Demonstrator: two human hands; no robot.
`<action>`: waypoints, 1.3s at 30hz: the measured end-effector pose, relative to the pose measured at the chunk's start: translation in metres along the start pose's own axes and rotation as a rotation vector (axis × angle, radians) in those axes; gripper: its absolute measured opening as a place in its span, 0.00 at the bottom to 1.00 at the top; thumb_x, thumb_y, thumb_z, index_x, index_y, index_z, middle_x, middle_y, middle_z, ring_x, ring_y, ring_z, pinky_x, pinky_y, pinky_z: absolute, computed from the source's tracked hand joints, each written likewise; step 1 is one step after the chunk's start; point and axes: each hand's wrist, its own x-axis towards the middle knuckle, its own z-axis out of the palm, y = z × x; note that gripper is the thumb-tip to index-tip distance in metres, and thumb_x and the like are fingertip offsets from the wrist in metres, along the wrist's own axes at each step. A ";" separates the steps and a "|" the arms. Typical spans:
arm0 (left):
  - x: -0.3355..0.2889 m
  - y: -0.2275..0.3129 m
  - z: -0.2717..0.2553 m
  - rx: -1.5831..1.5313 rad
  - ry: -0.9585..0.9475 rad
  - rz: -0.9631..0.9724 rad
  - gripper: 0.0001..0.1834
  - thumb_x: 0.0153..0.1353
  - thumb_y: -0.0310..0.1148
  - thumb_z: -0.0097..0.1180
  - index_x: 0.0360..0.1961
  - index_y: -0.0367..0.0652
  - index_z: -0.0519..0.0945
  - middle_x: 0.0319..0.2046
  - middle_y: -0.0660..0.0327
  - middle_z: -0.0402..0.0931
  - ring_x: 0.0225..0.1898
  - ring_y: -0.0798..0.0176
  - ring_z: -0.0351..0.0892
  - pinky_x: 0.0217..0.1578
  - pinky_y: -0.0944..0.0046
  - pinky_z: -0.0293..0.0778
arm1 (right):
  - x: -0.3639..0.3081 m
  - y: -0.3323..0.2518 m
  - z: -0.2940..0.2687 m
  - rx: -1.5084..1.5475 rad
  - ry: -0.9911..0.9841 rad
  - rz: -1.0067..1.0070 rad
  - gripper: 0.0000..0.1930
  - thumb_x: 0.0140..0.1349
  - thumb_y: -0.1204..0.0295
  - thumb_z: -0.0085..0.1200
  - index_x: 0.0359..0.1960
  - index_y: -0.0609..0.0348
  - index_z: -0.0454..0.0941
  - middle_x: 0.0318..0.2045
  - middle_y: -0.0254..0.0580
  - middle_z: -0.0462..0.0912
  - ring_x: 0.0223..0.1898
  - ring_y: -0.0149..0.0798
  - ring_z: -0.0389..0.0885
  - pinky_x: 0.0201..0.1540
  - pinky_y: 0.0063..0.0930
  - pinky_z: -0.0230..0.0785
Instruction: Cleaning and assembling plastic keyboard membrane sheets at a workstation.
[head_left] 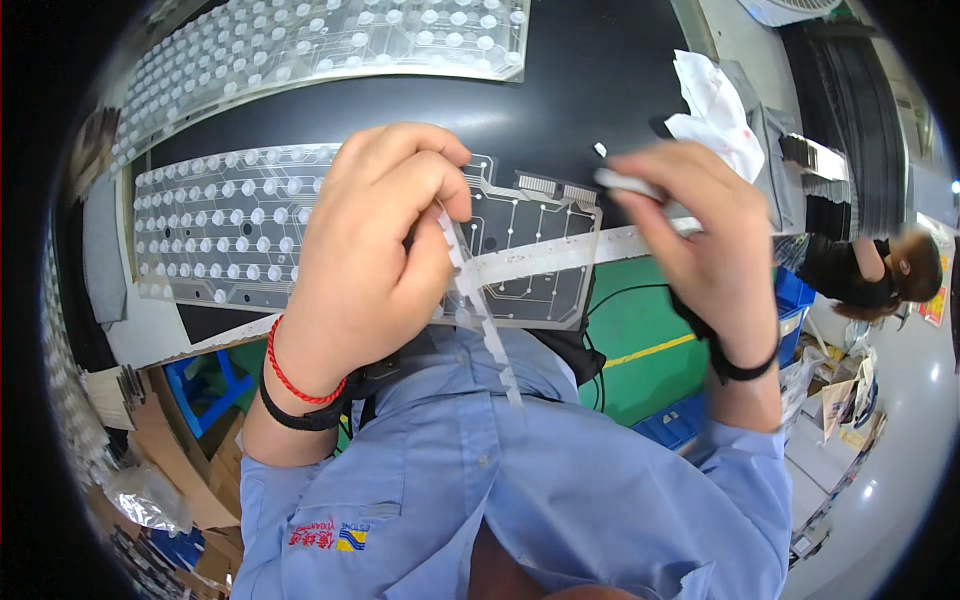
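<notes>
Thumb and fingers of my left hand [375,225] are pinched on the top of a narrow translucent strip [492,340] with whitish bumps along it. It hangs down toward my shirt. Beneath that hand lies a clear keyboard membrane sheet [215,235] with printed circuit lines. White domes cover its left part; the right part shows flat pads and a connector tail. At the right, my right hand [710,215] is closed on a small white piece [628,185], blurred by motion. A tiny white bit [600,149] lies just beyond its fingertips.
Another domed membrane sheet [330,45] lies farther back on the black table [590,75]. Crumpled white tissue [715,110] sits at the right beside grey cloth. A white table edge [560,256] runs before me. Another person [865,270] is at far right.
</notes>
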 end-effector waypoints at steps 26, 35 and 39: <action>0.002 0.004 0.002 -0.009 0.035 0.009 0.06 0.53 0.18 0.50 0.31 0.40 0.76 0.45 0.55 0.79 0.48 0.47 0.73 0.50 0.56 0.69 | 0.021 -0.007 0.043 -0.053 -0.001 -0.233 0.11 0.56 0.81 0.63 0.42 0.60 0.83 0.39 0.46 0.82 0.38 0.50 0.83 0.40 0.36 0.77; 0.003 0.002 0.001 -0.003 0.028 0.015 0.06 0.53 0.19 0.51 0.32 0.41 0.76 0.45 0.55 0.79 0.48 0.48 0.73 0.50 0.56 0.69 | 0.021 -0.009 0.040 0.021 -0.001 -0.225 0.09 0.54 0.80 0.60 0.38 0.63 0.80 0.34 0.50 0.80 0.40 0.54 0.80 0.45 0.44 0.75; -0.001 0.002 0.001 -0.007 0.019 -0.011 0.05 0.54 0.20 0.51 0.31 0.41 0.76 0.45 0.55 0.79 0.48 0.48 0.73 0.51 0.56 0.68 | -0.011 0.004 0.016 -0.122 -0.019 -0.101 0.11 0.56 0.81 0.63 0.42 0.63 0.82 0.37 0.47 0.82 0.38 0.50 0.83 0.39 0.38 0.77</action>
